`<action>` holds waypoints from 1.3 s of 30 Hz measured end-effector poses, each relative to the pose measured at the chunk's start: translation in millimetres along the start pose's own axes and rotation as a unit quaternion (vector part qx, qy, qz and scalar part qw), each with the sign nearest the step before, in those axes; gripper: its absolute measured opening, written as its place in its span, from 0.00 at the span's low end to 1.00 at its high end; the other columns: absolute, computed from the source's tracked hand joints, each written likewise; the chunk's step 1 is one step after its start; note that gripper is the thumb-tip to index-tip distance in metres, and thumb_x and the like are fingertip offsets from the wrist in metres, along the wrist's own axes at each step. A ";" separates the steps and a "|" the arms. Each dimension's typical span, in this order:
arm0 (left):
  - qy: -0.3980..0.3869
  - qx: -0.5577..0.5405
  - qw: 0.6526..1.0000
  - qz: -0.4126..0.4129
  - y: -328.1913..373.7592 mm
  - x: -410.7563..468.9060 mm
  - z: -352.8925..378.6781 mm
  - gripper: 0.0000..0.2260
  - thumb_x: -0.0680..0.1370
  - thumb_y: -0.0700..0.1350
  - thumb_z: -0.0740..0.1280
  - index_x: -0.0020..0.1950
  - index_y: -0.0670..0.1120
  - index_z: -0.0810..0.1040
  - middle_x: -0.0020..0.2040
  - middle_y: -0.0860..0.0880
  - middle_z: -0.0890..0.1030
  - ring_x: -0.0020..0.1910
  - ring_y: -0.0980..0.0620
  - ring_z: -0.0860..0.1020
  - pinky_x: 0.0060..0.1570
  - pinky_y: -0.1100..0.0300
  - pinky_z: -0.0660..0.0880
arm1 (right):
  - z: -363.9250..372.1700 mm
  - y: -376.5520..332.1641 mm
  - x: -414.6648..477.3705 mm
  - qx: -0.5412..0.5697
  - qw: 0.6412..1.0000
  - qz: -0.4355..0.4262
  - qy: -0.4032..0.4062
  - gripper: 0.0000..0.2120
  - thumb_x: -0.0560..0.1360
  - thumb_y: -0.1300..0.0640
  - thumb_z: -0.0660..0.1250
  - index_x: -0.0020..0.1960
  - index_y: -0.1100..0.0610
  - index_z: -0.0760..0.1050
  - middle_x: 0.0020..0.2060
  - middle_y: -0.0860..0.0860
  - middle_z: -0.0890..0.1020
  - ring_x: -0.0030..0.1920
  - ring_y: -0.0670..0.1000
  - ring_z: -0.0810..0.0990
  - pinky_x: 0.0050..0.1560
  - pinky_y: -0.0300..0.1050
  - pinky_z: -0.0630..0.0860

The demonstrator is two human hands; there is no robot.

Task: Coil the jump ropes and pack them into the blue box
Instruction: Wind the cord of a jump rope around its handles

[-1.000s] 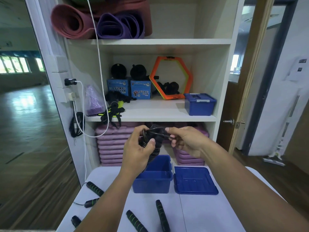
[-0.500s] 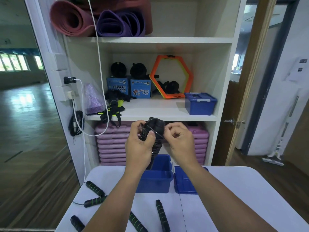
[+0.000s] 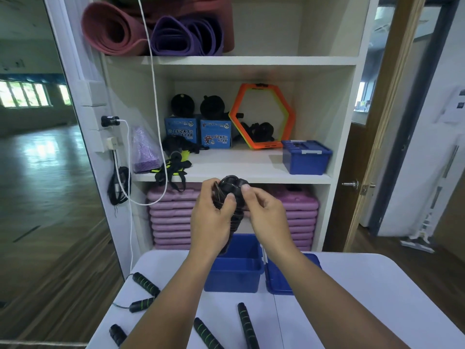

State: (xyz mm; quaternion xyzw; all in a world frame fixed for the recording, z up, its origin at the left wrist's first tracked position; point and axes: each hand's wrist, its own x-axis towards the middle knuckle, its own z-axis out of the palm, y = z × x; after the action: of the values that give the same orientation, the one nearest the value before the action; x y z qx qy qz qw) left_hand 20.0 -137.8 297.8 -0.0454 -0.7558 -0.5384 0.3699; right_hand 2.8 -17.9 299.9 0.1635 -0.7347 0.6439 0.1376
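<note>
One coiled jump rope [image 3: 230,197], black, is held up in front of the shelf unit [image 3: 251,60], above the open blue box [image 3: 234,275] and clear of the white table [image 3: 352,298]. The left hand [image 3: 211,222] is closed round the bundle's handles and cord loops, thumb pressed on the front; the right hand [image 3: 266,215] pinches the cord at the upper right of the coil between thumb and forefinger, its other fingers curled. The box stands at the far middle of the table; its interior is largely hidden by the forearms, so its contents cannot be told. One blue lid [image 3: 279,278] lies just right of the box, partly covered by the right forearm. On the near table, five black handles with green rings are counted: two at the left edge [image 3: 146,284] [image 3: 141,304], joined by a thin cord, one at the lower left [image 3: 117,335], and two in the centre foreground [image 3: 207,333] [image 3: 247,326]. Their other cords are not visible. On the middle shelf: one closed blue bin [image 3: 305,157], two blue "Lucky Star" cartons [image 3: 197,133], one orange hexagon frame [image 3: 261,115]. The top shelf holds rolled mats [image 3: 156,28], at least two, one pink and one purple. The bottom bay holds stacked pink pads [image 3: 173,222]. One white cable [image 3: 129,172] hangs from a plug on the left panel.
</note>
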 end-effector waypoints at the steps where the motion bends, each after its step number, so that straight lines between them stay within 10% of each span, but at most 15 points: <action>1: -0.003 0.001 1.000 0.004 -1.4 -0.9 0.0 0.10 0.78 0.49 0.67 0.55 0.60 0.69 0.46 0.54 0.80 0.45 0.53 0.78 0.44 0.55 0.76 | 0.2 -3.3 1.2 0.003 1.000 0.013 -0.011 0.26 0.71 0.27 0.61 0.53 0.44 0.83 0.46 0.45 0.87 0.51 0.48 0.85 0.56 0.58 0.81; 11: -0.102 -0.048 0.994 0.004 -0.9 2.6 -4.9 0.18 0.75 0.66 0.66 0.63 0.67 0.68 0.57 0.52 0.78 0.56 0.46 0.79 0.54 0.39 0.79 | -10.2 -21.4 11.7 0.207 0.970 0.123 -0.025 0.07 0.76 0.54 0.72 0.49 0.58 0.85 0.48 0.60 0.86 0.56 0.65 0.83 0.62 0.61 0.78; 14: -0.125 -0.036 0.991 0.013 -1.0 1.9 -5.6 0.18 0.78 0.65 0.62 0.66 0.65 0.68 0.61 0.55 0.77 0.62 0.53 0.77 0.60 0.50 0.76 | -11.4 -20.3 10.8 0.155 0.985 0.081 0.000 0.07 0.77 0.54 0.71 0.49 0.56 0.85 0.46 0.56 0.87 0.54 0.61 0.84 0.58 0.59 0.80; 17: -0.120 -0.146 0.981 -0.035 11.1 -6.0 -2.7 0.14 0.80 0.61 0.58 0.63 0.63 0.73 0.57 0.60 0.80 0.59 0.60 0.78 0.54 0.65 0.75 | -11.6 -20.2 11.1 0.112 0.992 0.040 0.030 0.08 0.78 0.54 0.69 0.49 0.55 0.85 0.43 0.53 0.87 0.51 0.58 0.85 0.58 0.61 0.80; 20: -0.067 -0.252 0.960 -0.101 17.7 -5.6 5.6 0.15 0.82 0.57 0.56 0.58 0.55 0.78 0.54 0.54 0.84 0.55 0.56 0.81 0.52 0.59 0.79 | -10.7 -17.8 14.1 0.049 0.998 0.004 0.049 0.09 0.78 0.50 0.67 0.50 0.52 0.85 0.45 0.50 0.87 0.49 0.51 0.85 0.57 0.58 0.80; 24: -0.020 -0.314 0.931 -0.183 32.6 8.8 6.3 0.13 0.83 0.50 0.62 0.43 0.45 0.77 0.36 0.46 0.81 0.30 0.53 0.78 0.27 0.62 0.74 | -6.9 -11.4 11.4 0.030 0.997 -0.015 0.064 0.14 0.72 0.39 0.66 0.48 0.45 0.84 0.45 0.51 0.85 0.48 0.52 0.84 0.54 0.60 0.80; 34: -0.137 -0.187 0.969 -0.079 37.0 23.9 -13.1 0.13 0.79 0.44 0.70 0.35 0.43 0.77 0.39 0.40 0.78 0.38 0.48 0.77 0.42 0.50 0.79 | -14.6 -12.6 3.2 0.002 0.994 -0.084 0.069 0.10 0.81 0.52 0.64 0.57 0.51 0.82 0.50 0.48 0.80 0.51 0.44 0.80 0.58 0.46 0.78; 39: -0.158 -0.060 0.986 -0.002 44.1 29.1 -27.6 0.13 0.77 0.44 0.72 0.34 0.44 0.76 0.39 0.48 0.74 0.35 0.57 0.73 0.39 0.65 0.72 | -10.2 -16.1 -2.2 0.024 0.995 -0.076 0.055 0.08 0.81 0.53 0.64 0.54 0.45 0.81 0.50 0.49 0.79 0.50 0.44 0.80 0.55 0.42 0.77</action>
State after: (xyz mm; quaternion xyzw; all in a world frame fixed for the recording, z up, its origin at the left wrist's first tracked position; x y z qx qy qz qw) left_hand 33.7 -152.5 353.9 -0.1507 -0.7711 -0.5695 0.2415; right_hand 11.4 -9.6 314.9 0.1865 -0.6957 0.6569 0.2230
